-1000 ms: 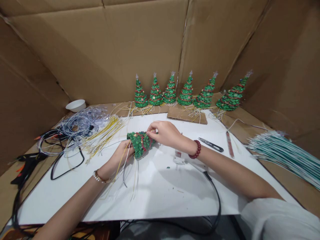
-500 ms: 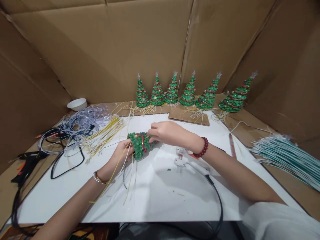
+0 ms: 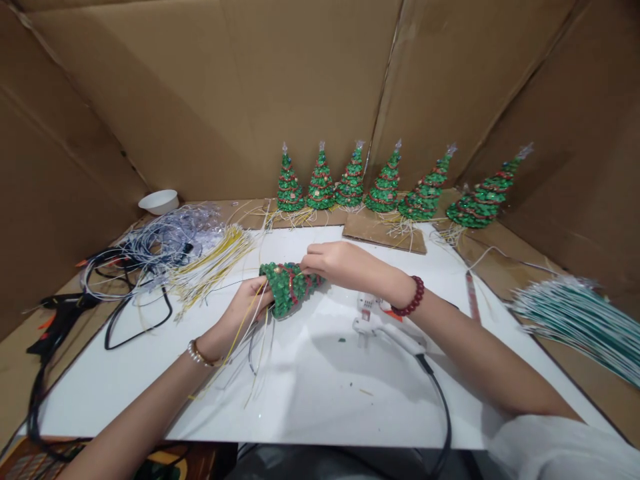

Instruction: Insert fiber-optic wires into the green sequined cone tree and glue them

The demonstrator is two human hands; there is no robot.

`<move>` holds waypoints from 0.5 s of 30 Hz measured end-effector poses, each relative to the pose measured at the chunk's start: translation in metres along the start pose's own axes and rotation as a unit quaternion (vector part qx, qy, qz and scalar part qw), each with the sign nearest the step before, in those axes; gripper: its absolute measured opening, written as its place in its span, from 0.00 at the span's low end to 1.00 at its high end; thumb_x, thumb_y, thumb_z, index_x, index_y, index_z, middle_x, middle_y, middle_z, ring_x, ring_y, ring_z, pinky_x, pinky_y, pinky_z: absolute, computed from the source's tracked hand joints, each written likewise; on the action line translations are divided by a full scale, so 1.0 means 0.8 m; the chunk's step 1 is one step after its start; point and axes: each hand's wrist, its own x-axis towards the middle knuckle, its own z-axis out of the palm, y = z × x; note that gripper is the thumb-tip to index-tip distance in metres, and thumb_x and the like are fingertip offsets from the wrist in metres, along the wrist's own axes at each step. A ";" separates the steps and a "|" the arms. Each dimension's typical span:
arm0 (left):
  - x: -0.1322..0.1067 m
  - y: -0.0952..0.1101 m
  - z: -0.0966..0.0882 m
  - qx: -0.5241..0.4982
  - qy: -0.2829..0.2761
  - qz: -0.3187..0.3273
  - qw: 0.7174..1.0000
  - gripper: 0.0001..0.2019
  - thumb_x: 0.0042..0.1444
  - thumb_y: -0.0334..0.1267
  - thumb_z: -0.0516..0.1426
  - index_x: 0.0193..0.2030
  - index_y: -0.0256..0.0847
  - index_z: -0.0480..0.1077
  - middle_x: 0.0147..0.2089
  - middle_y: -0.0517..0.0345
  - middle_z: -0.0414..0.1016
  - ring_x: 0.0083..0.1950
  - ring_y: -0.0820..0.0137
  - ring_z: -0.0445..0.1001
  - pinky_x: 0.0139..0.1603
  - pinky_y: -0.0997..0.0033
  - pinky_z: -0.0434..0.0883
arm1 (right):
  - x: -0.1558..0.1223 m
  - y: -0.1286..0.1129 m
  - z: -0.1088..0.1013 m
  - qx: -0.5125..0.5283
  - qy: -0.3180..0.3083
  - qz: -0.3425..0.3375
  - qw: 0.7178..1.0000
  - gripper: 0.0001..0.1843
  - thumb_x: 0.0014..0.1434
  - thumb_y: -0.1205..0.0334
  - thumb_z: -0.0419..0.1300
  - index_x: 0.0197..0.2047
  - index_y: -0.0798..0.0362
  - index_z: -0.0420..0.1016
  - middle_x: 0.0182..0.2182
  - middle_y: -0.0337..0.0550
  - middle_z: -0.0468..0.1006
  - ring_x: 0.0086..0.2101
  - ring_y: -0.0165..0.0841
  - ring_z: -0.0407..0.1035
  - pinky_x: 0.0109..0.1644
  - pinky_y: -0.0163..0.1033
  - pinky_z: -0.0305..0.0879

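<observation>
From the head camera, a small green beaded tree (image 3: 290,289) lies tilted on its side above a white board (image 3: 300,413), held clear of it between both hands, tip toward the right. The left hand (image 3: 245,310) is closed around the wide end, with loose yellow, white and dark wires (image 3: 257,353) hanging from the tree past the palm. The right hand (image 3: 345,261) grips the upper side near the tip, its fingertips (image 3: 306,270) pressed on the beads. A pearl bracelet (image 3: 201,355) circles the left wrist and a red bead bracelet (image 3: 413,297) the right.

Just beyond the right wrist, a white glue gun (image 3: 367,312) lies on the board, its black cord (image 3: 443,407) running off the near edge. Further left are bundles of yellow wires (image 3: 213,267) and silver wires (image 3: 165,243), a black glue gun (image 3: 63,320), and a white bowl (image 3: 160,202). Six finished trees (image 3: 385,190) stand in a row along the back, against cardboard walls (image 3: 210,93). Green-and-white wires (image 3: 575,320) lie at the right.
</observation>
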 end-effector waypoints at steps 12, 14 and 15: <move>0.006 -0.018 -0.004 0.001 -0.024 0.018 1.000 0.13 0.45 0.38 0.63 0.20 0.37 0.63 0.17 0.68 0.57 0.15 0.83 0.49 0.14 0.80 0.47 | 0.007 -0.006 0.015 0.121 0.057 0.054 0.990 0.07 0.64 0.70 0.53 0.38 0.59 0.72 0.34 0.45 0.74 0.36 0.30 0.67 0.42 0.34 0.60; 0.007 -0.020 -0.005 0.003 -0.025 0.023 0.999 0.13 0.45 0.38 0.62 0.20 0.37 0.62 0.17 0.68 0.55 0.16 0.83 0.48 0.14 0.80 0.47 | 0.006 -0.004 0.014 0.113 0.053 0.043 0.991 0.08 0.65 0.69 0.52 0.39 0.58 0.72 0.35 0.44 0.74 0.36 0.30 0.66 0.40 0.34 0.59; 0.007 -0.021 -0.006 0.004 -0.026 0.023 0.999 0.13 0.46 0.38 0.62 0.20 0.37 0.62 0.17 0.68 0.55 0.15 0.83 0.48 0.14 0.80 0.47 | 0.005 -0.003 0.013 0.102 0.043 0.034 0.993 0.08 0.65 0.69 0.52 0.39 0.58 0.72 0.34 0.44 0.73 0.34 0.29 0.66 0.38 0.34 0.59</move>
